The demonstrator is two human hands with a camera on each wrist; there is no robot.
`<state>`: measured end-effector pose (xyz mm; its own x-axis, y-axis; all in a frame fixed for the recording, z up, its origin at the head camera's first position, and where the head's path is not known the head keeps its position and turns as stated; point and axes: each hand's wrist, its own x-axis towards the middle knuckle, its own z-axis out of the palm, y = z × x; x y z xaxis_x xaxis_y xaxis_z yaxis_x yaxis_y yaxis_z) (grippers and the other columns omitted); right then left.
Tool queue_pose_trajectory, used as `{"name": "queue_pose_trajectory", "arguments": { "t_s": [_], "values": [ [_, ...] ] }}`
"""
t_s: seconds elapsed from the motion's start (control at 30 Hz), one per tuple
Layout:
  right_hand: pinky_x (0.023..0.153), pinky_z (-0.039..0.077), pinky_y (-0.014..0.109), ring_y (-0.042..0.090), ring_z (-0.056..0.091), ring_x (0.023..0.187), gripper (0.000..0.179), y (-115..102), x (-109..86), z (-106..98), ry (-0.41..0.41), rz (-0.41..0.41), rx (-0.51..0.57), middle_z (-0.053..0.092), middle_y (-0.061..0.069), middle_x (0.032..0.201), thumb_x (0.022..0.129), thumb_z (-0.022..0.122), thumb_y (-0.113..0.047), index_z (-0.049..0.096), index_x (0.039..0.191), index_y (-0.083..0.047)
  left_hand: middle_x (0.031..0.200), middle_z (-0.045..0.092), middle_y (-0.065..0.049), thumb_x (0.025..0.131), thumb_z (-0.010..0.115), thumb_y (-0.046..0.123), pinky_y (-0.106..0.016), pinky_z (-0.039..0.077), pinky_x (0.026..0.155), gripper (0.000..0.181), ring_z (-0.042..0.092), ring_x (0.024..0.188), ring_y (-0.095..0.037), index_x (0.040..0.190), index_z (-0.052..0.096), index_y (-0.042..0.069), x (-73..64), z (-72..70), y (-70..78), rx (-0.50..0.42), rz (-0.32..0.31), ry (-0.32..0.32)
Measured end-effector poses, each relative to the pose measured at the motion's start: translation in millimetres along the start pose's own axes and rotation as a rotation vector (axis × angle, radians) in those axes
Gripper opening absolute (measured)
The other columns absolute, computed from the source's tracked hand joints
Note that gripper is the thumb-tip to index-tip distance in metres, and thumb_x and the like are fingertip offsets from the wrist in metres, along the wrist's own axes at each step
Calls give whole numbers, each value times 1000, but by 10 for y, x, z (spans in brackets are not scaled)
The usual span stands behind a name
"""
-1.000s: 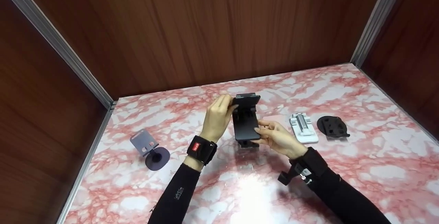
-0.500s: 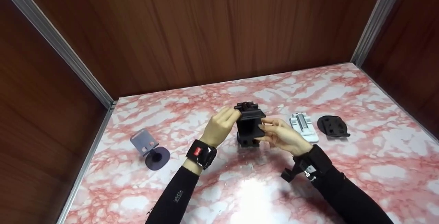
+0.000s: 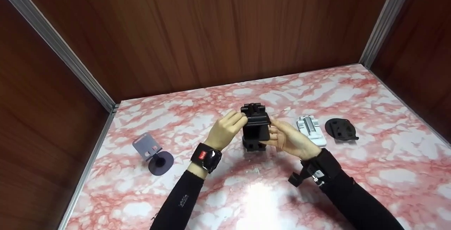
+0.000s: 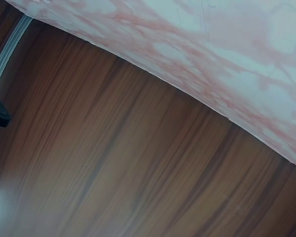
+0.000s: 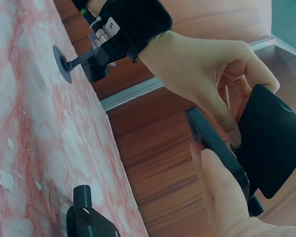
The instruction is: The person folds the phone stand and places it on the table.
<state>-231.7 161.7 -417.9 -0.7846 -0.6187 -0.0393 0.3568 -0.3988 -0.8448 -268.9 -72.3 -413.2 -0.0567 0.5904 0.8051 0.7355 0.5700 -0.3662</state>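
Observation:
Both hands hold a black folding phone stand at the middle of the table. My left hand pinches the left edge of its upper plate. On the other side, my right hand grips the plate's right edge. From the right wrist view, the left hand has thumb and fingers on a thin black plate, while the right hand holds a thicker black part below it. Whether the stand's base touches the table cannot be told. The left wrist view shows neither hand.
A grey stand with a round base stands at the left. To the right lie a white folding phone stand and a black round-based stand. Wood-look panels enclose the marbled table.
The stand's upper plate has folded down toward me, and its hinged back now shows on top. My left hand has come slightly lower with it. My right thumb has shifted up along the edge.

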Motion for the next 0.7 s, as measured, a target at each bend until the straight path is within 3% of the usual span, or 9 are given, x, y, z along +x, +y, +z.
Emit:
{"name": "queue_pose_trajectory", "arguments": {
  "t_s": [0.13, 0.27, 0.4, 0.5, 0.6, 0.7],
  "values": [
    [102, 53, 36, 22, 70, 106, 29, 4, 3, 1, -5, 0, 9, 69, 9, 121, 106, 46, -30, 61, 125, -14, 88, 66, -3, 85, 65, -3, -21, 55, 69, 9, 60, 78, -16, 84, 63, 6, -26, 8, 6, -43, -43, -12],
    [101, 54, 36, 22, 70, 106, 28, -3, 7, 13, 18, -6, 8, 68, 10, 122, 106, 46, -28, 59, 126, -14, 92, 68, -5, 79, 72, -4, -23, 57, 78, 18, 65, 84, -18, 94, 66, 4, -55, 4, 12, -221, -203, -33],
    [101, 53, 35, 23, 69, 108, 28, -13, 7, 18, 23, -19, 18, 67, 10, 123, 106, 46, -28, 57, 127, -14, 107, 68, -14, 82, 68, 8, -28, 56, 93, 33, 66, 102, -24, 113, 64, -2, -79, -4, 40, -526, -464, -38],
    [102, 53, 35, 23, 68, 110, 29, -18, 10, 13, 8, -35, 25, 67, 10, 124, 106, 45, -28, 59, 127, -14, 128, 61, -22, 93, 55, 38, -39, 53, 102, 59, 59, 119, -31, 133, 52, -5, -74, -27, 102, -720, -706, -61],
    [103, 52, 35, 23, 67, 112, 30, -21, 15, 6, -4, -53, 24, 68, 10, 124, 106, 44, -27, 60, 126, -13, 148, 46, -22, 93, 37, 72, -47, 50, 105, 94, 51, 130, -34, 153, 29, 0, -50, -83, 186, -878, -957, -170],
    [103, 52, 35, 22, 67, 113, 30, -22, 16, -2, -8, -63, 12, 68, 10, 125, 107, 43, -27, 60, 127, -13, 157, 35, -18, 89, 38, 78, -47, 50, 105, 102, 47, 136, -34, 159, 13, 9, -27, -146, 254, -1039, -1157, -296]
  ]
}}
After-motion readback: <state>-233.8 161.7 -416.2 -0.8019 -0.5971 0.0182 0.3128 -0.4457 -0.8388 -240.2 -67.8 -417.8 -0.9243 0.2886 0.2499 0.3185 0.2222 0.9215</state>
